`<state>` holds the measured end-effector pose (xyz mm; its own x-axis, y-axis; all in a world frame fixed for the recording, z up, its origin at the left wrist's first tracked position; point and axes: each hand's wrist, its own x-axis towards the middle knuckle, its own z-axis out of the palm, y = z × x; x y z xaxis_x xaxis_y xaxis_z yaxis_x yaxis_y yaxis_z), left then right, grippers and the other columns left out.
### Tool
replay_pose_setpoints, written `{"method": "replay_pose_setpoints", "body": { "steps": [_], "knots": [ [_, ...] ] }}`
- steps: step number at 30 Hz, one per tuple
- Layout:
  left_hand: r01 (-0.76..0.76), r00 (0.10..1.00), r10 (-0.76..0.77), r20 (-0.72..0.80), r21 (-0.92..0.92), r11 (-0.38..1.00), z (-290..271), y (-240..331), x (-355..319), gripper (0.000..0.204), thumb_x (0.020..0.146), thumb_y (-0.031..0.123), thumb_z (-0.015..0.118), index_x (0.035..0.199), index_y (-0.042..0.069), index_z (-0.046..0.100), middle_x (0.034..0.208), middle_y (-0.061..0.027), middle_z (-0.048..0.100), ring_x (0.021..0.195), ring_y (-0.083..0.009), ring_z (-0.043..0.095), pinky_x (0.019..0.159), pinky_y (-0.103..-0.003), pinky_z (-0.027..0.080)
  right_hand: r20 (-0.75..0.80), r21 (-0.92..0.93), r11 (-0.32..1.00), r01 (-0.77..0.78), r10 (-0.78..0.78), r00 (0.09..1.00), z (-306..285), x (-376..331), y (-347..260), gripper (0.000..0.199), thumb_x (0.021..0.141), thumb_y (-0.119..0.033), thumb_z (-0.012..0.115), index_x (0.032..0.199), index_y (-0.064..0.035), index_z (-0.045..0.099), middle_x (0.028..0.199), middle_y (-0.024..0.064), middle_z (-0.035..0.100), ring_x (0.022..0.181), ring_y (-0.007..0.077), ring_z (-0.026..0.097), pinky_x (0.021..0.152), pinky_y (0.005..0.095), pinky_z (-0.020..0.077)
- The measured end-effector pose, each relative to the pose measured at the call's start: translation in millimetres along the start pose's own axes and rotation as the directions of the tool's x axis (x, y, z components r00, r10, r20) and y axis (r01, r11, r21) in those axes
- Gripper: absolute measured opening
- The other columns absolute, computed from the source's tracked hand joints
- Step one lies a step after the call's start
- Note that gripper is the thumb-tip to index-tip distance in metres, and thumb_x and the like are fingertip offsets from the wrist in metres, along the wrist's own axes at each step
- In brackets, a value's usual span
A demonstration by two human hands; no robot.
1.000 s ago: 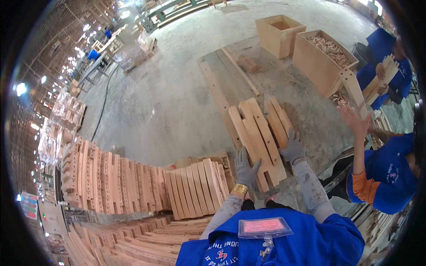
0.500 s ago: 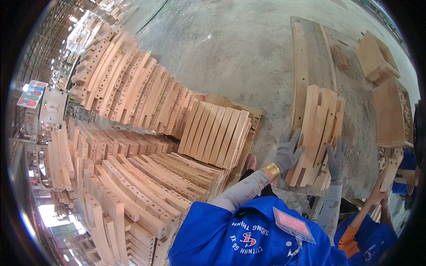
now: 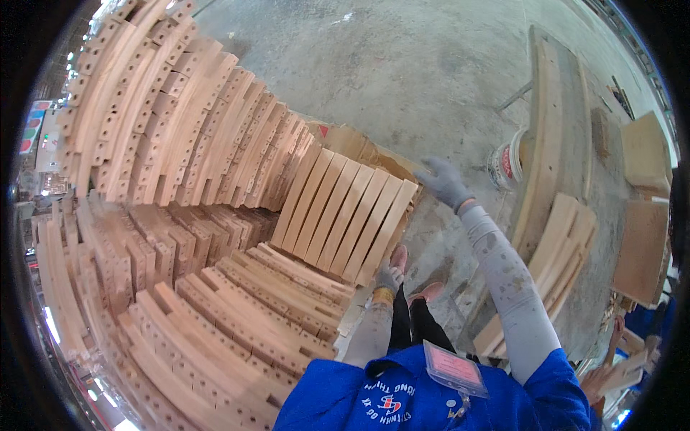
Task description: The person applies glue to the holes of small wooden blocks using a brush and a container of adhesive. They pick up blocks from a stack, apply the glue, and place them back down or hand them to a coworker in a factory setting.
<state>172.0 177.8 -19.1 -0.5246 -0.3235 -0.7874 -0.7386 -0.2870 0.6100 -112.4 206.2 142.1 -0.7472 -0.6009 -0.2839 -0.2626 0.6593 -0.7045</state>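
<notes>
My right hand (image 3: 444,184), in a grey glove, reaches out with its fingers spread beside the far right corner of a stack of pale wooden slats (image 3: 348,215). It holds nothing. My left hand (image 3: 388,277), also gloved, is low by the near right corner of the same stack, fingers stretched out; whether they touch the wood I cannot tell. The slats lie side by side in a row, slightly curved. The pile of curved wooden pieces (image 3: 564,241) lies on a bench (image 3: 546,154) to the right, away from both hands.
Tall stacks of drilled curved wooden parts (image 3: 162,108) rise at the left, and more wooden parts (image 3: 215,309) fill the near left. Cardboard (image 3: 352,147) shows behind the slats. A white bucket (image 3: 506,164) stands by the bench. Wooden boxes (image 3: 642,251) and another person's hands are at the far right.
Both hands have left the wooden pieces on the bench and moved left to the stack of slats. The view has turned left, and the bucket has come into sight.
</notes>
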Motion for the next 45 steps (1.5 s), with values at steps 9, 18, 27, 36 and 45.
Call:
{"method": "replay_pose_setpoints", "body": {
  "steps": [9, 18, 27, 36, 45],
  "knots": [
    [0.043, 0.938, -0.331, 0.105, -0.981, -0.191, 13, -6, 62, 0.099, 0.074, 0.056, 0.065, 0.135, -0.008, 0.02, 0.141, -0.0212, 0.026, 0.132, -0.0312, 0.026, 0.106, -0.047, 0.03, 0.315, -0.173, 0.961, -0.215, 0.261, 0.913, 136, 105, 94, 0.077, 0.073, -0.064, 0.054, 0.123, -0.0054, 0.052, 0.121, 0.0186, 0.054, 0.113, 0.0327, 0.051, 0.096, 0.0392, 0.0384],
    [-0.116, 0.977, -0.212, 0.005, -0.824, -0.554, 19, -8, 90, 0.07, 0.076, 0.042, 0.069, 0.127, 0.003, 0.043, 0.134, -0.0157, 0.042, 0.126, -0.0315, 0.035, 0.106, -0.049, 0.028, 0.607, -0.065, 0.98, -0.187, 0.188, 0.772, 171, 132, 124, 0.079, 0.071, -0.067, 0.056, 0.121, -0.0053, 0.053, 0.119, 0.0166, 0.056, 0.112, 0.031, 0.051, 0.095, 0.0379, 0.0392],
    [-0.153, 0.988, -0.125, -0.094, -0.739, -0.656, 27, 2, 90, 0.072, 0.076, 0.046, 0.066, 0.129, 0.004, 0.041, 0.133, -0.0163, 0.041, 0.125, -0.0338, 0.035, 0.106, -0.053, 0.026, 0.679, 0.017, 0.983, -0.182, 0.122, 0.724, 160, 133, 122, 0.07, 0.072, -0.057, 0.063, 0.119, -0.0059, 0.055, 0.114, 0.0148, 0.058, 0.108, 0.0257, 0.054, 0.093, 0.0342, 0.04],
    [-0.113, 0.992, -0.124, -0.036, -0.708, -0.697, 24, 0, 96, 0.064, 0.075, 0.042, 0.069, 0.124, 0.006, 0.047, 0.124, -0.015, 0.05, 0.116, -0.0315, 0.043, 0.101, -0.051, 0.031, 0.644, 0.051, 0.96, -0.275, 0.179, 0.744, 175, 131, 122, 0.073, 0.071, -0.059, 0.063, 0.12, -0.0056, 0.055, 0.116, 0.0128, 0.058, 0.111, 0.0233, 0.052, 0.095, 0.0335, 0.0376],
    [-0.165, 0.984, -0.165, -0.073, -0.733, -0.66, 34, 17, 83, 0.063, 0.078, 0.047, 0.063, 0.124, 0.007, 0.047, 0.126, -0.0141, 0.049, 0.117, -0.032, 0.043, 0.1, -0.053, 0.031, 0.596, 0.076, 0.948, -0.31, 0.205, 0.776, 156, 115, 130, 0.067, 0.072, -0.051, 0.067, 0.118, -0.0041, 0.054, 0.111, 0.0101, 0.059, 0.108, 0.019, 0.051, 0.091, 0.0309, 0.0391]
  ]
}}
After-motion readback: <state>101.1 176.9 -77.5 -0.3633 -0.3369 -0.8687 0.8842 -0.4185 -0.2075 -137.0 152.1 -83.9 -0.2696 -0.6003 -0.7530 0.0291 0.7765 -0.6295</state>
